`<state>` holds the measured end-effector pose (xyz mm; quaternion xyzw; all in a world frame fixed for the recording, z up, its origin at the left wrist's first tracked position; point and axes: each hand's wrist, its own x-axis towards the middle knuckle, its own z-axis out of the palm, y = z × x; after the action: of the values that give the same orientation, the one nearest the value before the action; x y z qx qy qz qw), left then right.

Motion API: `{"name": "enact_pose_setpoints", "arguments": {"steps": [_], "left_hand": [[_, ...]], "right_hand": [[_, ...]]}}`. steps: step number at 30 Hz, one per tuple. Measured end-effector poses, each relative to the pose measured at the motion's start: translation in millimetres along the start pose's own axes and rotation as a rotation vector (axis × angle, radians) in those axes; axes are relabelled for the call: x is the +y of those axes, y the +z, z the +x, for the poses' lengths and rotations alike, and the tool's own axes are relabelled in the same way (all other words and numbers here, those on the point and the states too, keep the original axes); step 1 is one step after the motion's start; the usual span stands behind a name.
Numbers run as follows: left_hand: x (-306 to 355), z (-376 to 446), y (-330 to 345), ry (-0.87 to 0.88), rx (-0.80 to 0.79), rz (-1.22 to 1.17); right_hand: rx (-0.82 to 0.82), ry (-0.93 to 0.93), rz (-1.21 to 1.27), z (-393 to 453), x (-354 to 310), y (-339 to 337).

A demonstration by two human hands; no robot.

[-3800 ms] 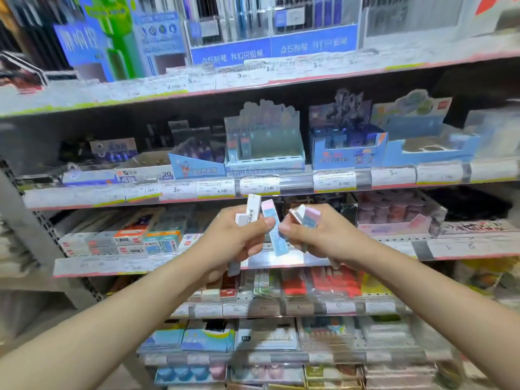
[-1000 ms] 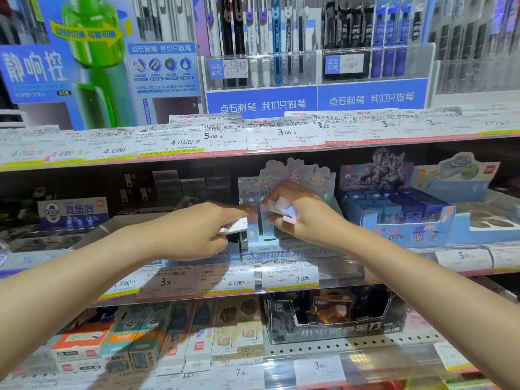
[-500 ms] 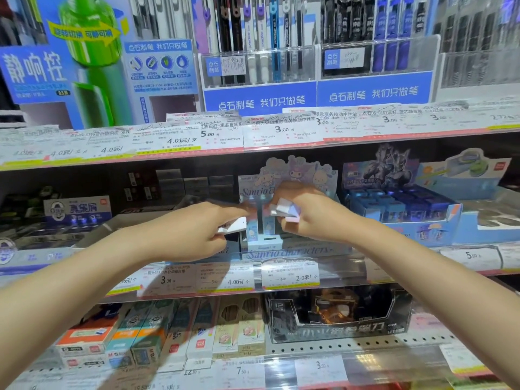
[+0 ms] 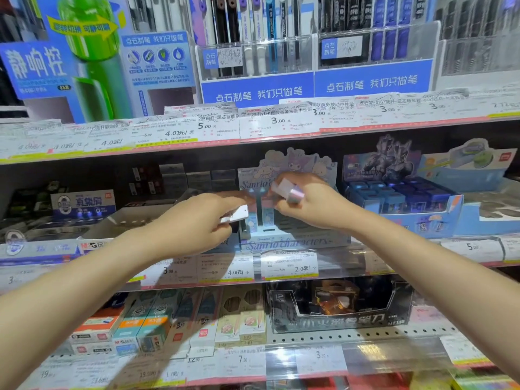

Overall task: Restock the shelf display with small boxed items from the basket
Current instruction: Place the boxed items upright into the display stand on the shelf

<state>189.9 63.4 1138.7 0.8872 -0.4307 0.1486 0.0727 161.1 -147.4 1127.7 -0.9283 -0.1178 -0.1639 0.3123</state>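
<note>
A pale blue Sanrio display box (image 4: 292,243) stands on the middle shelf, with two small boxes (image 4: 261,218) upright at its left side. My left hand (image 4: 197,223) is just left of the display and grips a small white box (image 4: 236,215). My right hand (image 4: 309,204) reaches into the display from the right and holds small pastel boxes (image 4: 289,191) in its curled fingers. The basket is out of view.
Beside the Sanrio display on the right sit a dark blue display box (image 4: 402,204) and a light blue one (image 4: 484,204). An open white carton (image 4: 126,220) is at the left. Price tags (image 4: 289,267) line the shelf edge. Pens hang above; eraser packs fill the shelf below.
Since 3.8 s ago both hands rose from the lower shelf to the Sanrio display. Over the last second they have barely moved; the right hand shifted slightly inside the display.
</note>
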Motion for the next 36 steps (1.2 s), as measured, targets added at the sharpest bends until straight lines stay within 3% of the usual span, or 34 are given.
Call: {"name": "enact_pose_setpoints", "arguments": {"steps": [3, 8, 17, 23, 29, 32, 36], "left_hand": [[4, -5, 6, -0.052, 0.168, 0.076], [18, -13, 9, -0.035, 0.36, -0.214], [49, -8, 13, -0.325, 0.291, -0.918], [50, -14, 18, -0.428, 0.346, -1.048], [49, -14, 21, -0.467, 0.373, -0.964], [41, -13, 18, -0.441, 0.367, -0.839], [28, -12, 13, -0.305, 0.429, -0.357]], "right_hand": [[0.053, 0.081, 0.373, -5, 2, -7], [-0.095, 0.088, 0.907, -10, -2, -2], [-0.267, 0.072, 1.075, -21, -19, 26], [-0.137, 0.095, 0.973, -24, -16, 24], [0.135, 0.007, 0.745, -29, -16, 25], [0.242, 0.014, 0.745, -23, -13, 20], [0.262, 0.165, 0.51, -12, -3, 10]]}}
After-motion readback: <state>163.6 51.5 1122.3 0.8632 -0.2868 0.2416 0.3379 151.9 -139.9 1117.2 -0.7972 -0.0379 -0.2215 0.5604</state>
